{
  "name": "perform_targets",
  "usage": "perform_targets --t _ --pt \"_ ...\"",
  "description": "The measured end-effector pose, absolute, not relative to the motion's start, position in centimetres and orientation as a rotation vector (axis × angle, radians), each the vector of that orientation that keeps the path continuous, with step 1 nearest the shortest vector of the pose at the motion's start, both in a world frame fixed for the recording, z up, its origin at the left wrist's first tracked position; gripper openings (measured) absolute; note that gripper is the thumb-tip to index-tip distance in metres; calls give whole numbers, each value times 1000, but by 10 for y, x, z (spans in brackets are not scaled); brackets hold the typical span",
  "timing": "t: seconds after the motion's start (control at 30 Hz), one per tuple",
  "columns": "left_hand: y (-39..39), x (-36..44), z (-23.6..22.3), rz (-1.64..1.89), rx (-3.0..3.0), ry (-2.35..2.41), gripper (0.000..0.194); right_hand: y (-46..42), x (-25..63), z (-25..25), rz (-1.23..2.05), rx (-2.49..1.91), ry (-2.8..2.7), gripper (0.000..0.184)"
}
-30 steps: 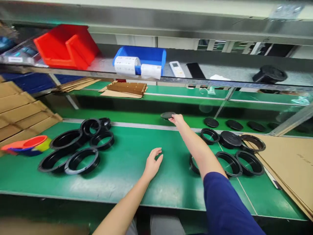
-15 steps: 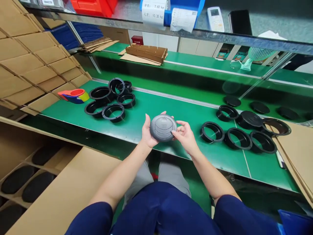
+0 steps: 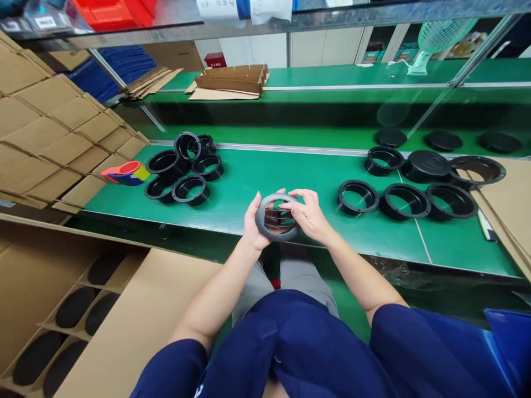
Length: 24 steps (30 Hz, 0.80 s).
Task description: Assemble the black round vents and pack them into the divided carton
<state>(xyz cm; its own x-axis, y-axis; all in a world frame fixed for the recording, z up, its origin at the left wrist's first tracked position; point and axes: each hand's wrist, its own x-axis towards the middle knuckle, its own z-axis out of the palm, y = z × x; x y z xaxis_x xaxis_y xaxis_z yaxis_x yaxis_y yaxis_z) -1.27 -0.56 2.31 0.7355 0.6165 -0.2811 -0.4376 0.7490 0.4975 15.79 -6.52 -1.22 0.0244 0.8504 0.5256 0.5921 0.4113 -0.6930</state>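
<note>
A dark grey round air vent is held over the front edge of the green bench, its middle open with slats or bars across it. My left hand is closed around its left side, thumb up along the rim. At the right side, my right hand has its fingers bent over the rim and into the opening, gripping the slats or flaps; the exact contact is partly hidden. Several black flanged rings stand to the left, some stacked, and more black rings stand to the right.
The green bench runs across in front. Stacked cardboard dividers rise at left, near red, blue and yellow scoop-like pieces. An open carton with black round parts lies lower left. Cardboard sheets lie at right, under a metal shelf.
The vent's face was flat and closed; its middle now stands open. My right hand's fingers have moved up and inward over it. The camera view has shifted, tilting lower.
</note>
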Motion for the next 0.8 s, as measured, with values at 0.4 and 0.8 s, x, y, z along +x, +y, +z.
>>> perform_targets --t 0.4,0.8 --pt "-12 8 8 508 413 476 62 -95 175 -17 559 -1238 -1406 65" --pt "-15 27 10 459 401 545 60 -103 183 -31 610 -1250 -1279 65"
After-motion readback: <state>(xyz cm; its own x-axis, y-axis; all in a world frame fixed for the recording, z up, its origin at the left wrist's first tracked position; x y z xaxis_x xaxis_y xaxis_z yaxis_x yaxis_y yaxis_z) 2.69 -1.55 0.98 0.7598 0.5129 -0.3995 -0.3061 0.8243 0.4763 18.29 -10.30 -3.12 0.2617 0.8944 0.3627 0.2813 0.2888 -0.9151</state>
